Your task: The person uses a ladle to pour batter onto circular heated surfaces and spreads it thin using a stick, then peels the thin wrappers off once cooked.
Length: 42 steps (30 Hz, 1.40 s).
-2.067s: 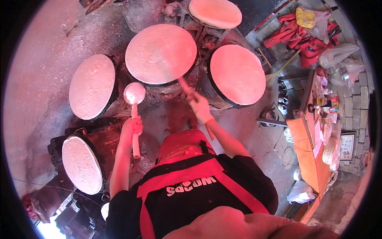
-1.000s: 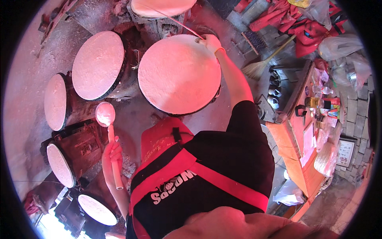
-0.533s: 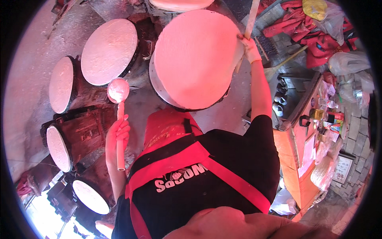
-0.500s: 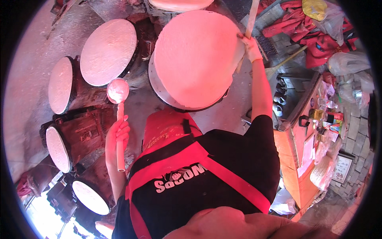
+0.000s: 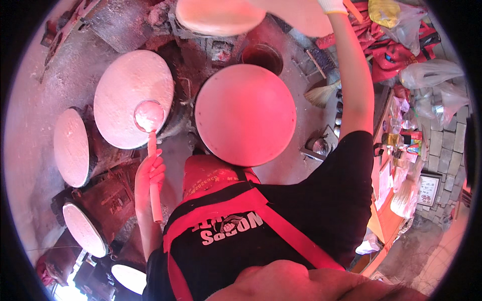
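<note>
My left hand [image 5: 151, 175] is closed around the long pale handle of a ladle [image 5: 148, 116]; its round, shiny bowl appears over the large griddle [image 5: 125, 83] at the left. In front of me is a bare, round, pinkish griddle [image 5: 246, 118]. My right arm stretches far forward, and my right hand [image 5: 332, 6], in a white glove, is cut off by the top edge, its fingers hidden. Beside it a large thin pancake [image 5: 304, 17] hangs in the air, partly out of view, seemingly held by that hand.
Another round griddle [image 5: 218, 20] stands ahead, with a dark round pot [image 5: 263, 57] nearby. Smaller griddles [image 5: 73, 148] curve along the left. At the right are a straw brush [image 5: 321, 94], an orange-sided table [image 5: 385, 215] with bottles, and plastic bags [image 5: 434, 75].
The pancake has come off the middle griddle and moved forward and right with my right hand, leaving that griddle bare. My left hand keeps the ladle.
</note>
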Tool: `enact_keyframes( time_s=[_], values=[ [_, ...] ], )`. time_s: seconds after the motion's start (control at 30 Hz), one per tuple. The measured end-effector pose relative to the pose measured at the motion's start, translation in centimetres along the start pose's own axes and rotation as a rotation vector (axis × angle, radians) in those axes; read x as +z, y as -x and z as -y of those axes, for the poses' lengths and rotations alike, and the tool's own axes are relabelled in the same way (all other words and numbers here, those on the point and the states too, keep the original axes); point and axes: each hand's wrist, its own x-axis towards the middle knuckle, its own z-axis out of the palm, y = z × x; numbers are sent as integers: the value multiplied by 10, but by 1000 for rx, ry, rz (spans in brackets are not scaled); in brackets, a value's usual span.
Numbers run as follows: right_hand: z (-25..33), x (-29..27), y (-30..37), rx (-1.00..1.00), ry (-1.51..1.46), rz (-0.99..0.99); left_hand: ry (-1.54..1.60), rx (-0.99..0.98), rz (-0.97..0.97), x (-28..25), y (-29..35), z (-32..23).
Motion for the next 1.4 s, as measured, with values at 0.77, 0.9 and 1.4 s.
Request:
enact_keyframes(
  time_s=[0.77,0.9,1.4],
  values=[
    [237,137,165,255,-184,547,121,180,-70,-18,24,-55],
    [297,72,148,187,-726,886,503,198,47,-52,69,22],
    [552,-269,286,-953,-1431,1492,1419,1054,348,-264,190,377]
  ],
)
